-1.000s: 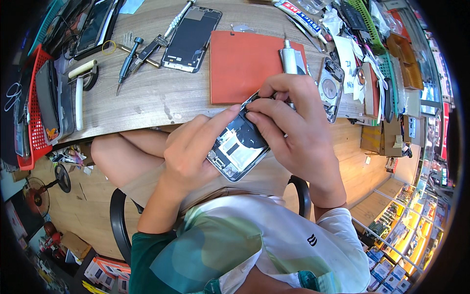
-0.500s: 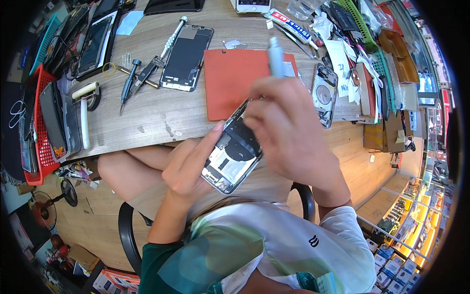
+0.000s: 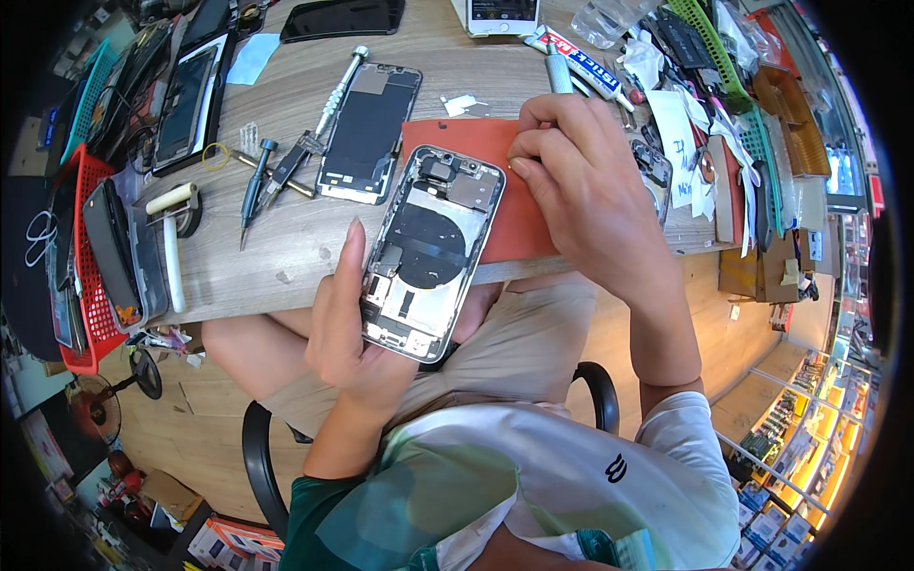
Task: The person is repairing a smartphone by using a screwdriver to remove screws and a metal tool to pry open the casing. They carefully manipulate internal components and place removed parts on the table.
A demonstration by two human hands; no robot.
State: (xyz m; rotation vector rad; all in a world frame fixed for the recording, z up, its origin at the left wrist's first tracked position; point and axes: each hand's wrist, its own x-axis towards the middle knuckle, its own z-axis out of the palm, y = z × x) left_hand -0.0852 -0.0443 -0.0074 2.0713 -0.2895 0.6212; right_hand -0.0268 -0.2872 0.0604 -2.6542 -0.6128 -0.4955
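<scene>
By the left hand (image 3: 345,335) the phone body (image 3: 422,249) is cradled from below, thumb spread beside its left edge. The right hand (image 3: 588,190) is curled, its fingertips pressed together and a silver tool (image 3: 559,74) tucked in it; anything pinched at the tips cannot be made out. The phone body is held left of these fingertips, apart from them, before an orange mat (image 3: 522,224).

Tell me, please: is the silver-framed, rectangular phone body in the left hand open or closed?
Open. The phone body shows bare inner parts and a black round patch, with no cover over them.
</scene>
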